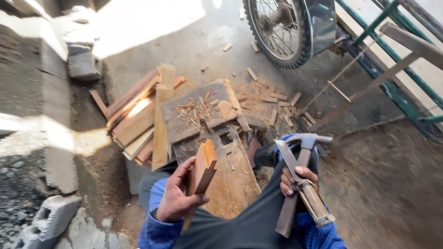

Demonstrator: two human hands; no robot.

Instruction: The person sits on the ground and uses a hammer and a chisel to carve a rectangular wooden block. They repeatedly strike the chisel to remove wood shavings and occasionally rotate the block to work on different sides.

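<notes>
My left hand [177, 198] grips a short reddish wooden strip [202, 171], held upright above my lap with its cut end tilted toward the top. My right hand [295, 180] is closed around the wooden handle of a claw hammer [302, 182]; a flat metal blade lies alongside the handle in the same grip, and the steel head points right at knee height. In front of my knees lies a grey work board [184, 122] covered with wood chips [200, 109]. A second worn plank [235, 182] runs between my legs.
A stack of reddish wooden slats [134, 117] lies left of the board, with offcuts [277, 108] scattered on the dirt ground. A motorcycle wheel [279, 30] stands at the top, a green metal frame [397, 87] at right, concrete blocks [48, 219] at left.
</notes>
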